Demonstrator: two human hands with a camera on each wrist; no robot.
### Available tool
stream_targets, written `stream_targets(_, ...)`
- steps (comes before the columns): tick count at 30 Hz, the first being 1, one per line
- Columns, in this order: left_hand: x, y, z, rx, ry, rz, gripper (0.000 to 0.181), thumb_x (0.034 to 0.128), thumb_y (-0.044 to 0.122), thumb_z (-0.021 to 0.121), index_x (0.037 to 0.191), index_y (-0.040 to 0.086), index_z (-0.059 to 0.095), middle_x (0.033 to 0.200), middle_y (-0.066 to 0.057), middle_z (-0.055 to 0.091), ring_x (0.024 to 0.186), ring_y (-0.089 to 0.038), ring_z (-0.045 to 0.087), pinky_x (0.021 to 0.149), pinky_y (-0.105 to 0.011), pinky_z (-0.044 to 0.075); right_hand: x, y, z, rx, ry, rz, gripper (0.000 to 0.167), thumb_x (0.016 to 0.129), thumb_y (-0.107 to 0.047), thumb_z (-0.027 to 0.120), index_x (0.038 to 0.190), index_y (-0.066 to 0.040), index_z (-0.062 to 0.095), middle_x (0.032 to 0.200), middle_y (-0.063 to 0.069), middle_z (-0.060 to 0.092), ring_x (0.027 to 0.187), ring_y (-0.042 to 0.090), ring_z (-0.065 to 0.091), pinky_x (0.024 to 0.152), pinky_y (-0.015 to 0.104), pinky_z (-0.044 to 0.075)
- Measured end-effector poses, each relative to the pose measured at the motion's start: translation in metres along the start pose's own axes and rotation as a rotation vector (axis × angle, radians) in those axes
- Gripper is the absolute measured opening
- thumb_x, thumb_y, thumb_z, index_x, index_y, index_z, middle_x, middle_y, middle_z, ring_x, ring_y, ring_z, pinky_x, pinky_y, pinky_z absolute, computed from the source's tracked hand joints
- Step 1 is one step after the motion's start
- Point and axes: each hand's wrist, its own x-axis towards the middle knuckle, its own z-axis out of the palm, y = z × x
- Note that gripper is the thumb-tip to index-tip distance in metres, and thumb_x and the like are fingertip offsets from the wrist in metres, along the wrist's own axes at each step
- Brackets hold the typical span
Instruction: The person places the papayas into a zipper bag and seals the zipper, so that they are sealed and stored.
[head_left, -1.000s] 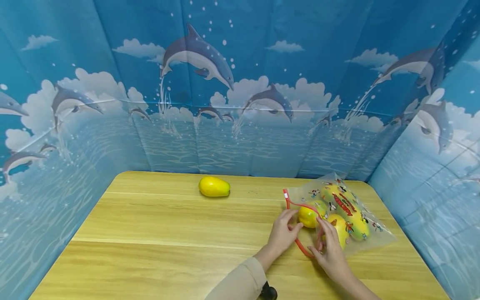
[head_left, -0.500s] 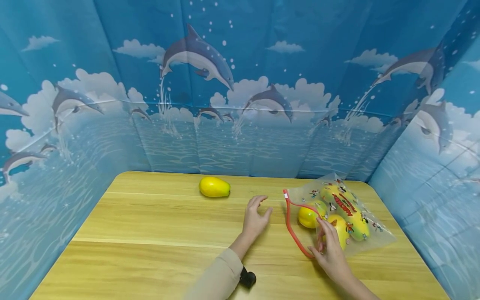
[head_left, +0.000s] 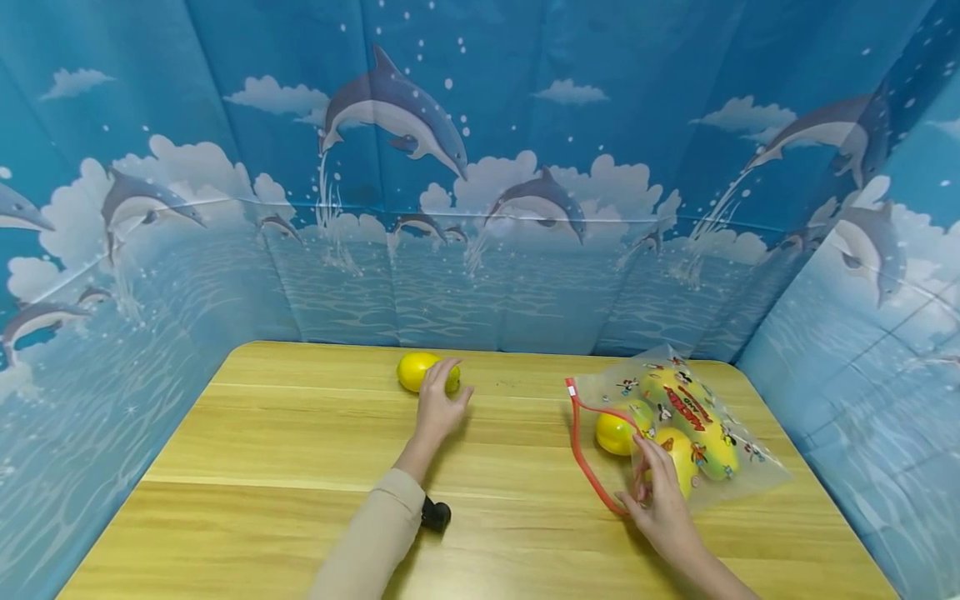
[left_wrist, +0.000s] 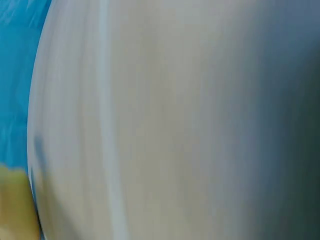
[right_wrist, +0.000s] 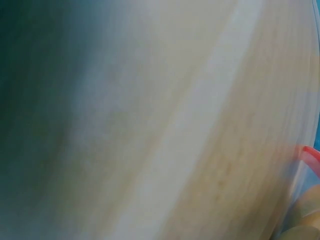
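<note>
A smooth yellow fruit (head_left: 414,372) with a green tip, like a mango or papaya, lies near the table's back edge. My left hand (head_left: 441,408) reaches over its right end, fingers loosely bent and covering part of it; I cannot tell whether they touch. On the right lies a clear printed zip bag (head_left: 738,417) with a red zip edge (head_left: 583,467), its mouth facing left. Inside are several yellow and green fruits (head_left: 615,433). My right hand (head_left: 663,500) pinches the near side of the bag's mouth. In the right wrist view only a bit of red zip (right_wrist: 312,159) shows.
The wooden table (head_left: 300,467) has rounded back corners. A blue dolphin-print curtain (head_left: 495,275) encloses its back and sides. A black wrist device (head_left: 435,515) sits beside the left sleeve (head_left: 375,533). The left wrist view is mostly blurred tabletop (left_wrist: 150,125).
My left hand has left the bag's mouth and moved left and back across the table to the lone fruit. The right hand and the bag have stayed in place.
</note>
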Motion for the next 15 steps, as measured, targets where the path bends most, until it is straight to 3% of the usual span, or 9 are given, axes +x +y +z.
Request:
stream_targets(8, 0.010, -0.032, -0.032, 0.087, -0.010, 0.078, 0.051, 0.0719, 0.008, 0.076, 0.118, 0.003, 0.056, 0.120, -0.012, 0.055, 0.116, -0.032, 0.043, 0.104, -0.046, 0.028, 0.000, 0.002, -0.001, 0.000, 0.001, -0.004, 0.104, 0.044, 0.027, 0.076, 0.137, 0.006, 0.032, 0.128, 0.026, 0.034, 0.060, 0.005, 0.041, 0.049, 0.010, 0.037)
stream_targets(13, 0.017, -0.044, -0.052, 0.082, -0.095, 0.006, 0.056, 0.0740, 0.016, 0.076, 0.124, 0.004, 0.053, 0.128, -0.014, 0.049, 0.122, -0.033, 0.037, 0.106, -0.049, 0.023, 0.000, 0.000, -0.002, 0.003, -0.013, -0.006, 0.104, 0.046, 0.026, 0.076, 0.137, 0.005, 0.031, 0.129, 0.026, 0.033, 0.060, 0.005, 0.041, 0.049, 0.010, 0.037)
stream_targets(15, 0.019, -0.049, -0.058, 0.059, -0.152, -0.052, 0.060, 0.0750, 0.020, 0.076, 0.127, 0.005, 0.050, 0.133, -0.014, 0.045, 0.125, -0.034, 0.034, 0.106, -0.051, 0.022, 0.000, 0.000, -0.002, -0.001, -0.011, -0.008, 0.104, 0.046, 0.026, 0.076, 0.137, 0.005, 0.031, 0.128, 0.026, 0.033, 0.061, 0.005, 0.041, 0.049, 0.010, 0.037)
